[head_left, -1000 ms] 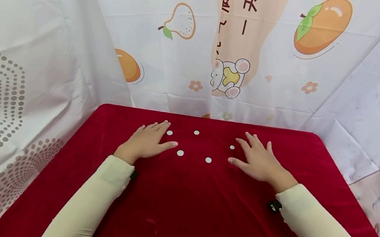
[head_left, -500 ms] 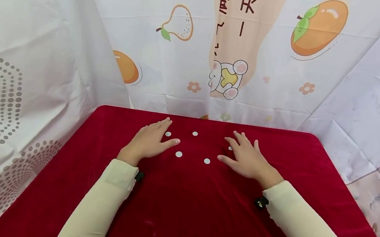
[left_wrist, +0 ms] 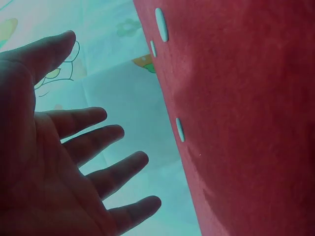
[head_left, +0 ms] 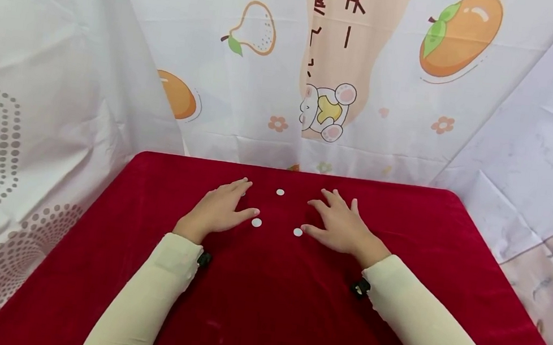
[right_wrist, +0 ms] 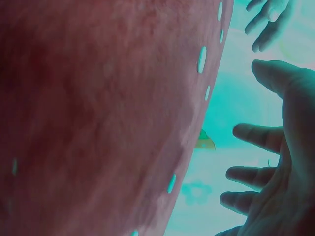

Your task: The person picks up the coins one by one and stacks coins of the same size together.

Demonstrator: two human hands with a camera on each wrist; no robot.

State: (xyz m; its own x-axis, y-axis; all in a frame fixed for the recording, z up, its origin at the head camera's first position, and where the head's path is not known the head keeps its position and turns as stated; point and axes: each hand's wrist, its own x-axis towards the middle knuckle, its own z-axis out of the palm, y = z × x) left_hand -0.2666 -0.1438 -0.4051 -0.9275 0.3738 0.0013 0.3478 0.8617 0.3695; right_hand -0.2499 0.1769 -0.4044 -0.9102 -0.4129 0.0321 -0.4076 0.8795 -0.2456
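Observation:
Small white discs lie on a red cloth [head_left: 261, 307]. One disc [head_left: 280, 192] is at the back; two nearer ones are a left disc [head_left: 256, 222] and a right disc [head_left: 297, 232]. My left hand [head_left: 218, 208] hovers palm down, fingers spread, mostly covering another disc. My right hand [head_left: 342, 225] also hovers with spread fingers, its thumb tip beside the right near disc in the head view. Both wrist views show a gap between hand and cloth: the left palm [left_wrist: 49, 167] and right palm [right_wrist: 275, 196] hold nothing. In the right wrist view, several discs [right_wrist: 202, 60] stand out.
A white printed curtain [head_left: 243, 100] hangs behind the table's far edge, with more hanging sheets [head_left: 65, 46] at the left and right. Dark wrist cameras, such as the right one [head_left: 360, 288], sit under both cuffs.
My right hand has moved left, and the disc by its fingers is now hidden beneath it. The left hand has shifted slightly and covers more of its disc. The discs lie unmoved.

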